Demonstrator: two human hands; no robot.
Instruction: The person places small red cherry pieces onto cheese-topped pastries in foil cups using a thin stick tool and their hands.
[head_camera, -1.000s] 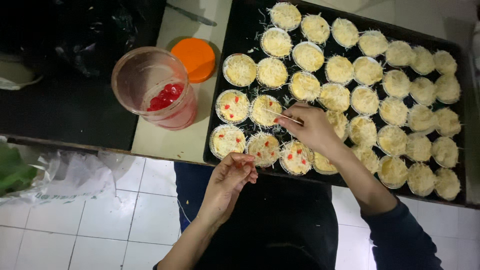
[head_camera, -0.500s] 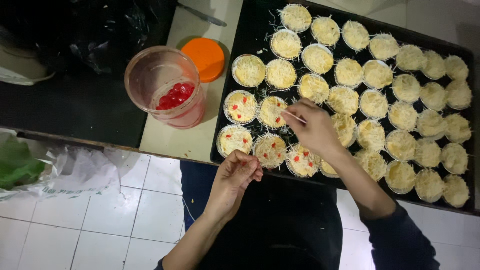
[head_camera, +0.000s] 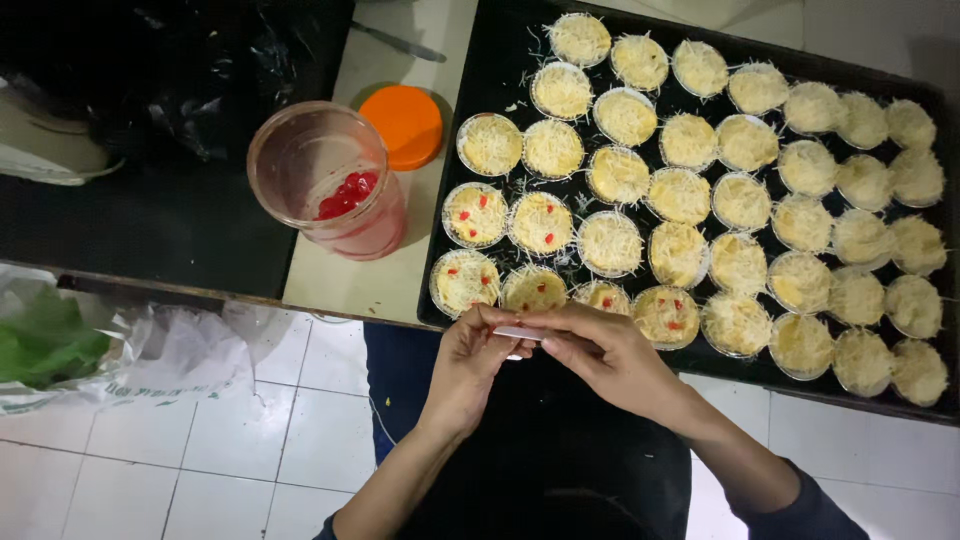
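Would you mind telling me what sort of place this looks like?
Probably a home or small bakery kitchen: a large black baking tray holds rows of small cheese-topped tarts, a clear plastic jar of red candied bits stands on the pale counter, and the floor is white tile.

Kitchen: tray (head_camera: 700, 50) of cheese-topped tarts (head_camera: 680, 195)

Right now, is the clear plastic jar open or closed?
Open. The clear plastic jar stands upright without a lid; the orange lid lies beside it, and red pieces show inside.
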